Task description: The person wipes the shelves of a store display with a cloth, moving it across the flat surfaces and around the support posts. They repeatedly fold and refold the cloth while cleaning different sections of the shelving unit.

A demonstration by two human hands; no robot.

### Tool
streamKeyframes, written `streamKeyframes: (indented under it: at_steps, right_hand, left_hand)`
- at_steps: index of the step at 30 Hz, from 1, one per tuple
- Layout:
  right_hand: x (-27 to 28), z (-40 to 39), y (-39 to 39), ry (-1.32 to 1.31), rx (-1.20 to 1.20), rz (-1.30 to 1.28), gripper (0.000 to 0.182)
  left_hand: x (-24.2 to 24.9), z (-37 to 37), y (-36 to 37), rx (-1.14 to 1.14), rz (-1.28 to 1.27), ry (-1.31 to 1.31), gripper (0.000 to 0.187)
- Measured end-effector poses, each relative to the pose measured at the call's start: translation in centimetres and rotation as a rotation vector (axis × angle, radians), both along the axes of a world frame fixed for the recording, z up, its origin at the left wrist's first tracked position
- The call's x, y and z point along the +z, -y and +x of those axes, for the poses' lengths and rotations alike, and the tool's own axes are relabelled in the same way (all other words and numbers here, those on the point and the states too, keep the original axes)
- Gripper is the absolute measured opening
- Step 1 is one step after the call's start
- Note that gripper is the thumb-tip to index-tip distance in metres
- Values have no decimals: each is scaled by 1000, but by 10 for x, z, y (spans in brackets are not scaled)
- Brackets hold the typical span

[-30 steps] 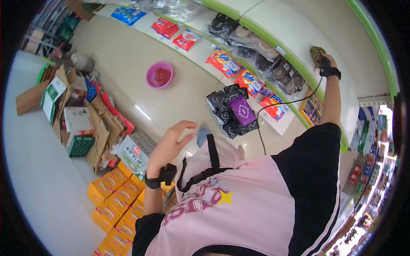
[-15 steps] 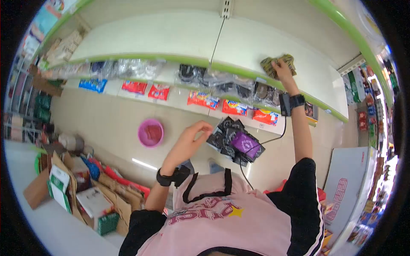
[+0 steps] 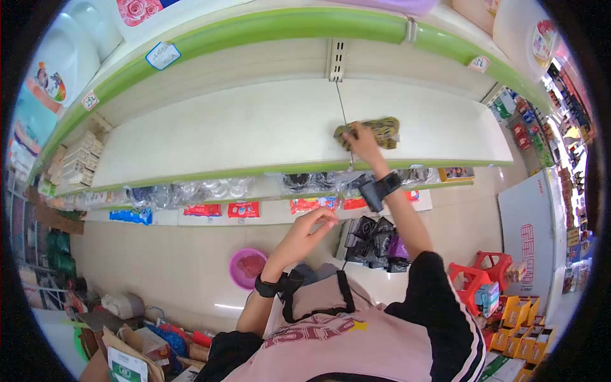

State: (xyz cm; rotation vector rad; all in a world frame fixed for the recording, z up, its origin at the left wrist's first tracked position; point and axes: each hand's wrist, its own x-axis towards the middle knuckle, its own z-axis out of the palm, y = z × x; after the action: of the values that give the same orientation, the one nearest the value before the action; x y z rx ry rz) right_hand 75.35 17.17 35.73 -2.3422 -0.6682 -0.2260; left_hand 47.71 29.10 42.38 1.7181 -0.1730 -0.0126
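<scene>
A yellow-green patterned cloth [image 3: 386,132] lies bunched on the white shelf board [image 3: 223,130], just at the seam between two panels. My right hand [image 3: 365,145] presses down on it, fingers gripping its left part. Below the shelf edge, my left hand [image 3: 307,233] hangs in the air with loosely bent fingers and holds nothing. Beneath it to the right stands a box of black packets [image 3: 375,242] with a purple one [image 3: 398,247], partly hidden by my right forearm.
Clear plastic-wrapped goods [image 3: 210,189] fill the shelf below, with red and blue packets [image 3: 130,216] lower down. A pink basin [image 3: 248,268] holding a reddish cloth sits on the floor. Red stools [image 3: 470,283] stand at right, cartons [image 3: 137,347] at lower left. Large bottles [image 3: 54,63] line the upper shelf.
My right hand has moved left along the shelf with the cloth, from the right panel to the seam. The view has shifted, bringing the upper shelf into sight. My left hand stays free.
</scene>
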Motion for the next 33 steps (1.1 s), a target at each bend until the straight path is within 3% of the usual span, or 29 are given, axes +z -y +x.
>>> streamKeyframes:
  at_steps: [5,8,15,17,19,21,23,24,25,27,30,32,33]
  right_hand:
    - [12,-17,-2,4,-17,-14,38]
    - [15,-10,40,-3,45,86,36]
    - [1,5,115,6,-217,177,41]
    - [10,-12,95,20,-297,144,43]
    - [-2,-26,56,150,-290,103,40]
    - [7,-49,1,79,-258,215,38]
    - [-11,-61,-51,152,-151,177,37]
    - [9,-75,-74,39,-45,206,36]
    - [0,-81,-101,-2,1,267,37]
    - [14,-97,-132,-15,126,313,36]
    - [13,-103,-150,-26,203,357,37]
    - [12,-92,-139,-17,274,357,37]
    - [9,-88,-130,-2,236,300,38]
  left_hand:
    - [-27,33,-4,24,-122,-24,11]
    - [-15,49,-7,-40,-29,-27,10]
    - [-4,92,-5,-76,-2,51,10]
    - [-2,104,-5,-66,39,41,10]
    - [-7,125,-10,163,120,135,14]
    - [-17,141,-20,329,137,183,22]
    - [-14,144,-31,455,211,158,27]
    - [-12,145,-42,498,273,149,31]
    - [-20,144,-57,569,496,168,35]
    - [-21,132,-87,712,633,185,37]
    - [-23,118,-126,694,515,11,33]
    - [-26,121,-137,573,763,24,29]
    - [-26,131,-132,575,760,26,29]
